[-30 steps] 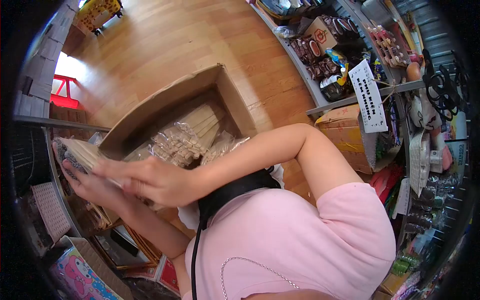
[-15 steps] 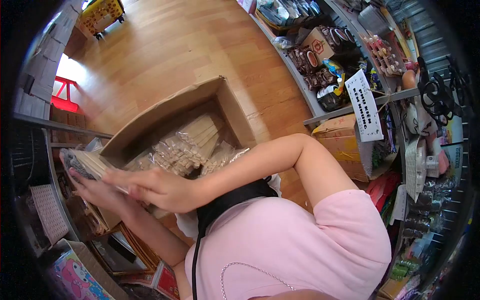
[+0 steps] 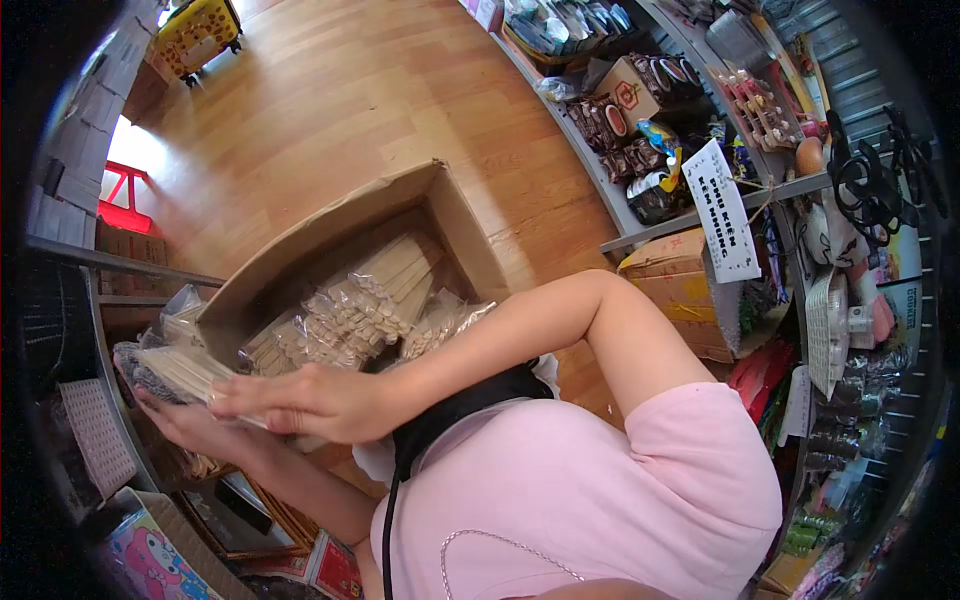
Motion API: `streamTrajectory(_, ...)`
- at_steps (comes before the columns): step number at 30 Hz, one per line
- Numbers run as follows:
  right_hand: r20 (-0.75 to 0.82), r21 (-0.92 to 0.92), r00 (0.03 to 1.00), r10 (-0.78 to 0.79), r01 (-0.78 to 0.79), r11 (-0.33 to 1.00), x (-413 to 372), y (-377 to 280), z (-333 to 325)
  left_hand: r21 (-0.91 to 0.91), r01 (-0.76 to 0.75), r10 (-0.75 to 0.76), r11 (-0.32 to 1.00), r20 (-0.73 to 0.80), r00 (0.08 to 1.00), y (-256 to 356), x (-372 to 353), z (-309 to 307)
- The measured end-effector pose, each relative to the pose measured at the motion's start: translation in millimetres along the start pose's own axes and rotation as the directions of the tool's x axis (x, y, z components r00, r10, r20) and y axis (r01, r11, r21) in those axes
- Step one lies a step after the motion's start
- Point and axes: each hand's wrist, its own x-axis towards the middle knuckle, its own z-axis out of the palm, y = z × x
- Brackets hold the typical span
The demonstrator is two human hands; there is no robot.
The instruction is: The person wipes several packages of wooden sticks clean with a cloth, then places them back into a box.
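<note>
A clear plastic pack of flat wooden sticks (image 3: 182, 368) lies across my left hand (image 3: 195, 428), which supports it from below with the fingers under it. Beside the pack's far edge is a grey fuzzy thing (image 3: 140, 371), partly covered, whose kind I cannot make out. My right hand (image 3: 315, 400) reaches over from the right, its fingers on the pack's near end and its thumb below. Just beyond both hands stands an open cardboard box (image 3: 325, 225), holding several more plastic packs of wooden sticks (image 3: 350, 310).
Shelves of packaged goods (image 3: 640, 130) run along the right, with a white printed sign (image 3: 724, 212) and black scissors (image 3: 865, 190). A worn carton (image 3: 670, 285) sits below. At left are a metal rack (image 3: 130, 262), a red stool (image 3: 127, 198) and a yellow suitcase (image 3: 198, 40).
The pack has tilted lower and turned slightly toward me. My right hand has gone from blurred to sharp on its near end, and the view has shifted slightly.
</note>
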Motion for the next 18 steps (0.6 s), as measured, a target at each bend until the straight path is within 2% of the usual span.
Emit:
streamTrajectory(2,-0.036,-0.021,0.999,-0.011,0.011,1.000,1,1,1,-0.234,0.319,-0.343,0.918,-0.070,0.937,25,-5,5)
streamTrajectory(3,-0.075,-0.044,0.997,-0.020,0.016,0.999,3,2,1,-0.236,0.315,-0.340,0.919,-0.071,0.938,30,-14,7)
streamTrajectory(5,-0.116,-0.008,0.993,0.005,-0.006,1.000,13,3,-8,-0.172,-0.014,0.018,0.985,0.021,1.000,34,-40,16)
streamTrajectory(7,-0.232,-0.031,0.969,-0.087,0.082,0.996,22,2,-22,-0.252,0.014,-0.016,0.968,-0.005,1.000,42,-79,32)
streamTrajectory(8,-0.207,0.055,0.978,-0.039,0.052,0.997,23,-3,-28,-0.323,0.042,-0.056,0.945,-0.033,0.998,45,-88,36)
streamTrajectory(9,-0.206,0.049,0.978,-0.038,0.049,0.998,23,-6,-28,-0.329,0.045,-0.058,0.943,-0.032,0.998,45,-86,36)
streamTrajectory(11,-0.170,0.094,0.984,-0.059,0.076,0.993,22,-9,-24,-0.226,-0.098,0.082,0.969,-0.079,0.993,40,-76,31)
streamTrajectory(12,-0.176,0.097,0.980,-0.090,0.109,0.989,20,-8,-19,-0.135,-0.098,0.090,0.986,-0.067,0.994,18,-62,21)
streamTrajectory(13,-0.172,0.087,0.980,-0.097,0.113,0.990,17,-9,-17,-0.144,-0.103,0.093,0.984,-0.073,0.993,7,-46,14)
streamTrajectory(15,-0.077,0.041,0.990,-0.122,0.125,0.991,11,-10,-9,0.092,-0.160,0.170,0.983,-0.117,0.978,-13,-9,-3)
streamTrajectory(16,-0.042,0.104,0.996,-0.079,0.083,0.991,6,-4,-4,0.085,-0.163,0.173,0.983,-0.120,0.978,-50,3,-14)
streamTrajectory(17,-0.043,0.099,0.996,-0.083,0.087,0.991,5,-5,-5,0.170,-0.304,0.318,0.938,-0.068,0.946,-100,10,-25)
streamTrajectory(18,-0.032,0.086,0.997,-0.072,0.075,0.993,3,-7,-6,0.246,-0.438,0.453,0.865,-0.003,0.892,-124,13,-29)
